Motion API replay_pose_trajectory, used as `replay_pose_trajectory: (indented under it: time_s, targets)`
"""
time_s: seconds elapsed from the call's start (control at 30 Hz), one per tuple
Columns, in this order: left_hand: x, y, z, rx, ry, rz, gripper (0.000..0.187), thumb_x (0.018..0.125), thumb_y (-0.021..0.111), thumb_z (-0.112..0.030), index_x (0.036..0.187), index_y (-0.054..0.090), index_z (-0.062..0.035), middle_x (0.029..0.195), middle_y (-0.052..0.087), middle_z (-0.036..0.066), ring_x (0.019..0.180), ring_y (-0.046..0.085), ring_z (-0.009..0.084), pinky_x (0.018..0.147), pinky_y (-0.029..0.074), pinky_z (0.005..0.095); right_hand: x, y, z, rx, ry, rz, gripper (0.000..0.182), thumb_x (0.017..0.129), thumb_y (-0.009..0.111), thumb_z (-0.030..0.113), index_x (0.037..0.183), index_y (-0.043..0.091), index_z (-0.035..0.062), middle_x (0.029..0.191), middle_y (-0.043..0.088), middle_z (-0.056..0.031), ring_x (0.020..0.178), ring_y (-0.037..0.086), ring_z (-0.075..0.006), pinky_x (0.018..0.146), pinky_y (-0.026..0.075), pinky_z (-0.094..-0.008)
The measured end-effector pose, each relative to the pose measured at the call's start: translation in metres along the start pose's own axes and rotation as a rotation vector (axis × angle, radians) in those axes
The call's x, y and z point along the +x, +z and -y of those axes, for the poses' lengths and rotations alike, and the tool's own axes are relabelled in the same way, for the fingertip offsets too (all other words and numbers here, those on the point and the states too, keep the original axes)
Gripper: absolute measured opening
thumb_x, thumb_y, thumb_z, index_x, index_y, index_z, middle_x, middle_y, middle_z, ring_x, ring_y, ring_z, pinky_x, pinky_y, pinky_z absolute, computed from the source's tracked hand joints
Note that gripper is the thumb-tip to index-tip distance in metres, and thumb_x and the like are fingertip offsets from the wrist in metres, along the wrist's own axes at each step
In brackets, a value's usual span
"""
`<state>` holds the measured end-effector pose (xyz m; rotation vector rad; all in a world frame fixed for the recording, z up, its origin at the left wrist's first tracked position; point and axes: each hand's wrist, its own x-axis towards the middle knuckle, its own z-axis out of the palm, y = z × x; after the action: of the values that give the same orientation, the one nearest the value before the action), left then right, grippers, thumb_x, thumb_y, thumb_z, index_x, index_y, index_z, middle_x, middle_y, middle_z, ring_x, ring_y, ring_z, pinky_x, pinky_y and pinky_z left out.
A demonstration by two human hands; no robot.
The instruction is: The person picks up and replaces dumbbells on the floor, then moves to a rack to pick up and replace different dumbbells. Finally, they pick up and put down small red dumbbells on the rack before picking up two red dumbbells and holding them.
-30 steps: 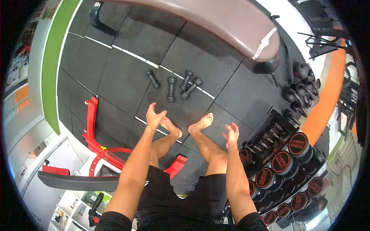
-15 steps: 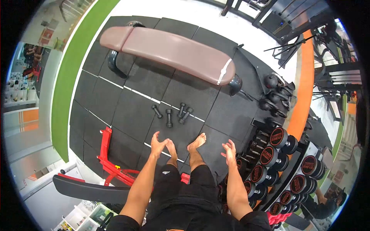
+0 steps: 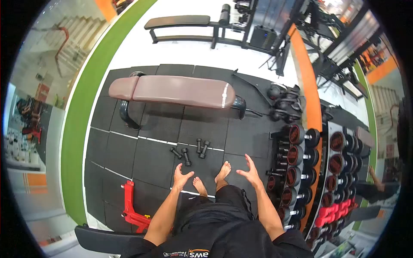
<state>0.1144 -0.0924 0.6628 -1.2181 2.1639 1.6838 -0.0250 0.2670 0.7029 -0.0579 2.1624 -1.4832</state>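
Both my hands are held out in front of my body with nothing in them. My left hand [image 3: 182, 177] is open, thumb spread from the fingers, above the floor by my left foot. To the right, my right hand [image 3: 250, 170] is also open, its fingers stretched upward and its thumb pointing inward. Beyond my feet, several small black dumbbells lie on the black rubber mat; one dumbbell [image 3: 186, 156] is nearest my left hand, with another dumbbell [image 3: 175, 152] left of it and a third dumbbell [image 3: 204, 149] to the right. Neither hand touches them.
A brown padded bench [image 3: 180, 90] stands across the mat ahead. On my right is a rack of round-headed dumbbells [image 3: 294, 176], with kettlebells [image 3: 284, 103] beyond it. A red metal frame [image 3: 132, 206] and a black pad [image 3: 103, 241] are at lower left.
The camera view has tilted up, bringing more of the gym behind the bench into sight. My right hand has spread wider and moved slightly inward. The floor dumbbells stay where they lay.
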Motion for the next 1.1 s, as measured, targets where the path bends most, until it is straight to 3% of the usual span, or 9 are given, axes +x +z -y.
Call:
replay_pose_trajectory:
  time_s: [0.17,0.2,0.4,0.5,0.6,0.7,0.93,1.03,1.1]
  targets:
    - [-0.034,-0.008,-0.024,0.0,0.037,0.112,0.094,0.069,0.087,-0.029,0.146,0.038,-0.0057,0.146,0.04,0.019,0.135,0.04,0.0338,0.109,0.037,0.0424,-0.057,0.023,0.027,-0.1,-0.065,-0.035,0.104,0.068,0.085,0.029,0.154,0.029,0.0212,0.157,0.028,-0.011,0.145,0.027,-0.034,0.104,0.039,-0.0546]
    - [-0.032,-0.008,-0.022,0.025,0.057,0.128,0.096,0.069,0.087,-0.03,0.147,0.036,-0.0056,0.148,0.038,0.019,0.135,0.04,0.0348,0.109,0.037,0.0428,-0.068,0.028,0.034,-0.073,-0.082,-0.083,0.104,0.064,0.084,0.027,0.153,0.031,0.0136,0.154,0.032,-0.0183,0.144,0.031,-0.0332,0.116,0.03,-0.0429]
    - [-0.044,-0.011,-0.015,0.1,0.16,0.219,0.097,0.069,0.087,-0.03,0.147,0.035,-0.0061,0.146,0.038,0.019,0.136,0.038,0.0357,0.108,0.038,0.0435,-0.131,0.034,0.035,-0.003,-0.089,-0.208,0.104,0.065,0.084,0.026,0.153,0.03,0.0136,0.154,0.031,-0.0201,0.144,0.03,-0.035,0.116,0.029,-0.0419]
    - [-0.056,-0.016,-0.016,0.098,0.149,0.286,0.101,0.07,0.088,-0.029,0.15,0.03,-0.0066,0.154,0.032,0.02,0.143,0.029,0.0379,0.111,0.034,0.0467,-0.159,0.029,0.027,0.049,-0.075,-0.256,0.104,0.067,0.085,0.026,0.154,0.03,0.0135,0.154,0.03,-0.0204,0.144,0.03,-0.0352,0.116,0.028,-0.0415]
    - [-0.067,-0.016,-0.016,0.15,0.182,0.263,0.098,0.069,0.087,-0.03,0.148,0.034,-0.0066,0.147,0.036,0.02,0.137,0.037,0.0364,0.108,0.038,0.045,-0.18,0.023,0.014,0.072,-0.052,-0.314,0.104,0.067,0.085,0.026,0.154,0.03,0.0133,0.154,0.03,-0.0191,0.144,0.03,-0.0338,0.116,0.028,-0.0412]
    - [-0.077,-0.008,-0.023,0.2,0.167,0.295,0.099,0.069,0.087,-0.031,0.148,0.033,-0.0064,0.149,0.035,0.02,0.137,0.036,0.0369,0.108,0.037,0.045,-0.199,0.012,-0.002,0.103,0.01,-0.34,0.105,0.068,0.085,0.026,0.155,0.026,0.0231,0.158,0.023,-0.0098,0.146,0.023,-0.0345,0.109,0.032,-0.0605]
    - [-0.105,0.075,-0.047,0.275,0.249,0.428,0.102,0.069,0.088,-0.032,0.149,0.031,-0.0057,0.15,0.033,0.021,0.138,0.036,0.0366,0.109,0.037,0.045,-0.261,-0.036,-0.044,0.177,0.007,-0.491,0.106,0.068,0.085,0.025,0.155,0.026,0.0216,0.158,0.024,-0.0102,0.146,0.025,-0.0325,0.108,0.034,-0.0569]
    - [-0.12,0.127,-0.057,0.309,0.31,0.504,0.103,0.068,0.089,-0.031,0.149,0.031,-0.0057,0.149,0.033,0.021,0.137,0.036,0.0366,0.109,0.037,0.0446,-0.291,-0.064,-0.06,0.195,-0.009,-0.564,0.104,0.067,0.085,0.025,0.154,0.029,0.0157,0.156,0.028,-0.0183,0.145,0.029,-0.0337,0.116,0.028,-0.0408]
    - [-0.136,0.162,-0.065,0.307,0.308,0.566,0.103,0.068,0.089,-0.031,0.149,0.031,-0.006,0.149,0.033,0.02,0.138,0.035,0.0366,0.109,0.037,0.045,-0.313,-0.084,-0.074,0.223,0.006,-0.608,0.105,0.067,0.086,0.025,0.154,0.029,0.0157,0.156,0.027,-0.0189,0.145,0.029,-0.034,0.116,0.028,-0.0408]
